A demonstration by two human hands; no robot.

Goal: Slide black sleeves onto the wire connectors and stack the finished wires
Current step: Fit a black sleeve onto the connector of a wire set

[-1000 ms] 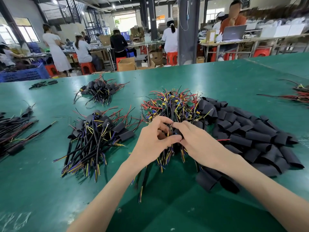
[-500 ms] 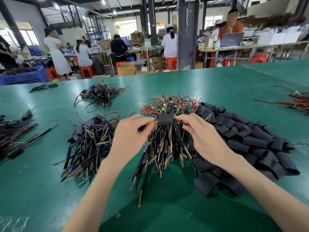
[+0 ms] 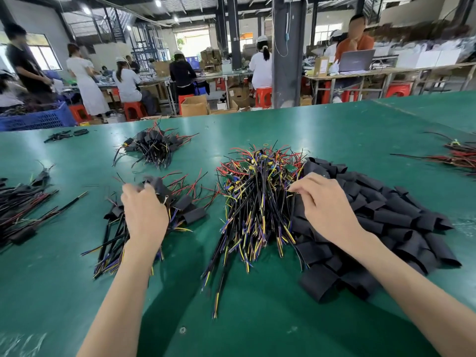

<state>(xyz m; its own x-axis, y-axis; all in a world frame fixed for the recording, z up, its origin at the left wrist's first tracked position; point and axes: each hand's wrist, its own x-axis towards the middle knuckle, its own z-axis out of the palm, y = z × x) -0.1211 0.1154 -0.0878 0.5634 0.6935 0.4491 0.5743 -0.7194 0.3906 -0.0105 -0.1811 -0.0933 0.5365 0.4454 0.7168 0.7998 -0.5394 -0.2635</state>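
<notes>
Clamping a light, floppy sleeved wire [image 3: 157,182] above the left stack [image 3: 190,211], the left hand [image 3: 144,212] is gripping its stiffer sleeved end; the right hand [image 3: 322,202] is touching the middle wires [image 3: 255,202], grasp unclear.

Left hand [image 3: 145,212] grips a sleeved wire [image 3: 157,182] over the finished pile [image 3: 192,211].

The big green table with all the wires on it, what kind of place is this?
Most likely a factory workshop for assembling wiring. The green worktable holds a pile of colored wires and a heap of black sleeves, and workers in white caps sit on red stools behind it.
</notes>
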